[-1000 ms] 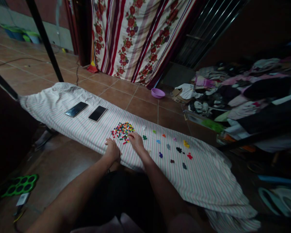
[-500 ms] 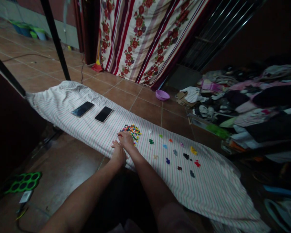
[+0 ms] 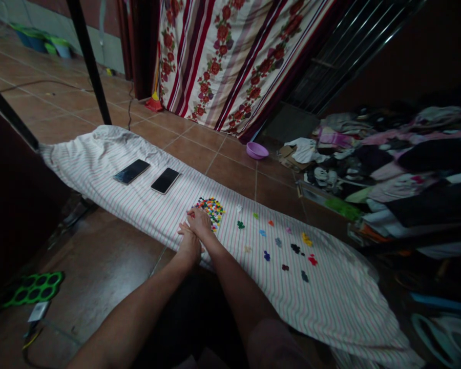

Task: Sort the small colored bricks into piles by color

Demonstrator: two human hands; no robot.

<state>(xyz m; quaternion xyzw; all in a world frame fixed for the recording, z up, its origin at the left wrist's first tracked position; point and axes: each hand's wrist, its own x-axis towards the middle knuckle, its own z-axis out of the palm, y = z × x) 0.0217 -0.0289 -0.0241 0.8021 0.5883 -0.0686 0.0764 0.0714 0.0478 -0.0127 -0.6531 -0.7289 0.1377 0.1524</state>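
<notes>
My right hand (image 3: 200, 221) is at the near left edge of a pile of small multicoloured pieces (image 3: 214, 207), its fingers bent together. A spot of red shows at its fingertips, seemingly a small red piece. Just below it, touching or nearly touching its wrist, my left hand (image 3: 190, 244) has its fingers stretched apart and nothing visible in them. Right of the pile lie small groups sorted by colour, among them green pieces (image 3: 240, 225), yellow pieces (image 3: 306, 239), black pieces (image 3: 295, 248) and red pieces (image 3: 312, 260). The pieces are too small to name exactly.
A striped cloth (image 3: 341, 292) covers the long surface under the pieces. Two phones, a left phone (image 3: 132, 171) and a right phone (image 3: 165, 181), lie to the left. Beyond are a purple basin (image 3: 257, 150), a floral curtain (image 3: 223, 61) and heaped clothes (image 3: 399, 169).
My right hand's fingers have shifted slightly at the pile's edge, and red now shows at the fingertips. My left hand stays almost in place. The view has moved very slightly.
</notes>
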